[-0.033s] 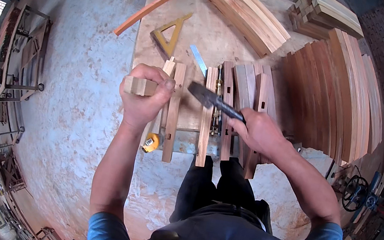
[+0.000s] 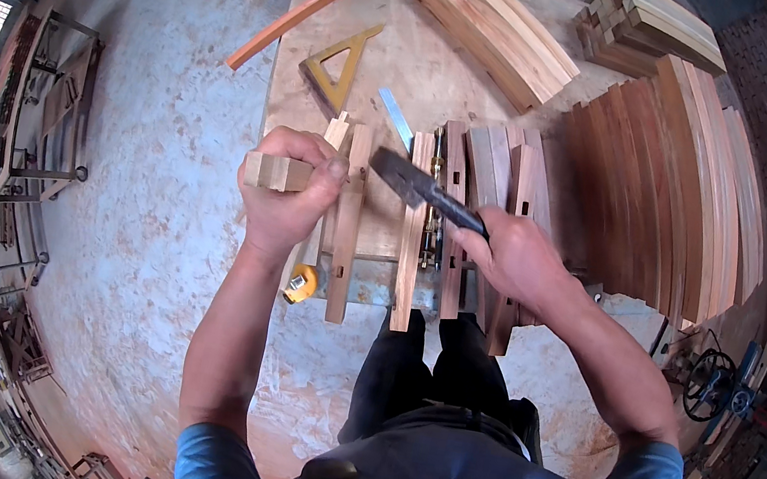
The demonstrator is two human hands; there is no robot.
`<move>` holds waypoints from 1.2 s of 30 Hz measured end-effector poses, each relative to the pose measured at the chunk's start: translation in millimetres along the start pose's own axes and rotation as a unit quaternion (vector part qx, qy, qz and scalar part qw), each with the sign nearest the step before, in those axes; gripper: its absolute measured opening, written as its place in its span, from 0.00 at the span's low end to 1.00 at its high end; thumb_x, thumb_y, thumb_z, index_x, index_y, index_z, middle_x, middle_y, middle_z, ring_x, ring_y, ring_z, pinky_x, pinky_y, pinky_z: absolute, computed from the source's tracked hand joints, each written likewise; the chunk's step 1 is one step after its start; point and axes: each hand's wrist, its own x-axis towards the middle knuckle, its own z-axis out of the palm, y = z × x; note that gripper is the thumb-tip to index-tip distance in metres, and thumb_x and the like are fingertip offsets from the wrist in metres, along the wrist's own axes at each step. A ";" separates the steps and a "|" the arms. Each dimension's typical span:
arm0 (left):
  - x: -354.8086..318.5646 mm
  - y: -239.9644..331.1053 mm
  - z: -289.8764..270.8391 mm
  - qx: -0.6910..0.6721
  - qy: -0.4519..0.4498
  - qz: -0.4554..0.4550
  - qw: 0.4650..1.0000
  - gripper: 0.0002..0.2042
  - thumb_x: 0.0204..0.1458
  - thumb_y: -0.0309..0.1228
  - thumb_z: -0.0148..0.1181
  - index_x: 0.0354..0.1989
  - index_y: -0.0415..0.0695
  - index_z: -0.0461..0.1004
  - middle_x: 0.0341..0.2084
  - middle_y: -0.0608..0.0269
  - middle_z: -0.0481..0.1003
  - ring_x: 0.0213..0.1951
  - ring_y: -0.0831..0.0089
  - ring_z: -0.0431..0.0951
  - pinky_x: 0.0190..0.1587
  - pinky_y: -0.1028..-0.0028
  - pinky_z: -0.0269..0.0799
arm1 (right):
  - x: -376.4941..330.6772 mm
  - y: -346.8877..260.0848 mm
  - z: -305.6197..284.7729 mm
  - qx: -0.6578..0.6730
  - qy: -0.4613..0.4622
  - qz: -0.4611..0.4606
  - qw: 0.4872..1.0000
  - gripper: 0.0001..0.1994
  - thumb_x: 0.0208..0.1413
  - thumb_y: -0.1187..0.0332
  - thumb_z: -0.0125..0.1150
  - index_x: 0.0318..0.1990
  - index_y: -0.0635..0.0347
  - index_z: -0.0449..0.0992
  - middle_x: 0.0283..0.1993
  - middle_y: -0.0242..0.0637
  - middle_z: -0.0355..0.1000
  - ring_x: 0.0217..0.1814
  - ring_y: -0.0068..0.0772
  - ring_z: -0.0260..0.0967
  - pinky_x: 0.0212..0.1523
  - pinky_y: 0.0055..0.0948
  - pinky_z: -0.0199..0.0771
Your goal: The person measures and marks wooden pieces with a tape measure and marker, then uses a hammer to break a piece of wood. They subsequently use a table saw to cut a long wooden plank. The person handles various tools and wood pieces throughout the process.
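Hammer poised beside a gripped block

Taking the left hand (image 2: 279,207) as the clock's centre: it is clenched round a pale wooden block (image 2: 277,173) on its upper side, end face turned up toward the camera, with the thumb at about three o'clock beside a mortised slat (image 2: 347,233). Out at three o'clock, the right hand (image 2: 518,255) is wrapped firmly round the handle of a dark hammer (image 2: 433,197), whose head hangs past that slat, apart from the block. A yellow set square (image 2: 348,76) lies toward twelve on the workbench (image 2: 411,72), a tape measure (image 2: 301,284) between five and six (easily nudged there, I'd say).

The step in hand looks like tapping a joint together; the block's lower end is hidden, so I cannot tell whether it meets another piece. The next move seems to call for a steady, square hold and a short, controlled blow clear of the thumb
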 end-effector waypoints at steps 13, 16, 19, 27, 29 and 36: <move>-3.3 11.7 10.6 -0.055 -0.006 0.043 0.998 0.09 0.50 0.16 0.60 0.28 0.41 0.65 0.23 0.57 0.75 0.26 0.74 0.75 0.29 0.73 0.72 | 26.6 -17.8 20.2 -0.015 -0.010 0.029 0.999 0.23 0.61 0.50 0.54 0.35 0.67 0.73 0.29 0.54 0.74 0.35 0.59 0.74 0.38 0.50 0.73; -0.7 14.3 7.1 -0.095 0.017 0.039 0.995 0.09 0.50 0.17 0.61 0.29 0.40 0.66 0.23 0.58 0.75 0.26 0.74 0.76 0.30 0.74 0.73 | 35.1 -11.7 20.5 -0.051 -0.024 0.016 0.998 0.22 0.60 0.51 0.56 0.34 0.67 0.71 0.28 0.56 0.73 0.33 0.62 0.72 0.36 0.51 0.72; -3.2 3.2 -2.5 -0.057 0.057 0.006 0.997 0.08 0.49 0.18 0.63 0.30 0.39 0.68 0.23 0.59 0.75 0.28 0.75 0.76 0.32 0.75 0.73 | 8.0 6.4 27.9 -0.002 0.007 -0.014 1.000 0.24 0.59 0.49 0.57 0.33 0.67 0.71 0.28 0.56 0.73 0.34 0.62 0.72 0.37 0.51 0.72; 6.3 -1.1 1.9 0.017 0.037 0.000 0.999 0.08 0.49 0.18 0.63 0.30 0.39 0.68 0.25 0.59 0.76 0.27 0.78 0.75 0.32 0.75 0.73 | -10.2 -10.5 26.7 -0.002 -0.018 -0.119 0.993 0.22 0.57 0.50 0.59 0.32 0.64 0.72 0.26 0.54 0.73 0.30 0.61 0.73 0.35 0.50 0.73; 9.0 16.1 10.7 -0.019 0.026 0.049 0.998 0.08 0.50 0.18 0.62 0.30 0.40 0.67 0.25 0.58 0.76 0.27 0.77 0.76 0.32 0.75 0.74 | 14.0 -14.4 28.6 -0.021 -0.071 -0.055 0.996 0.22 0.58 0.50 0.59 0.32 0.65 0.72 0.26 0.54 0.74 0.31 0.60 0.73 0.34 0.50 0.74; 18.5 27.0 4.6 0.061 0.034 0.065 0.995 0.08 0.54 0.17 0.54 0.32 0.41 0.62 0.22 0.54 0.72 0.25 0.66 0.75 0.31 0.66 0.76 | -3.3 -25.6 23.9 -0.059 -0.072 -0.064 0.994 0.26 0.61 0.46 0.52 0.33 0.66 0.73 0.24 0.49 0.75 0.32 0.51 0.77 0.37 0.44 0.76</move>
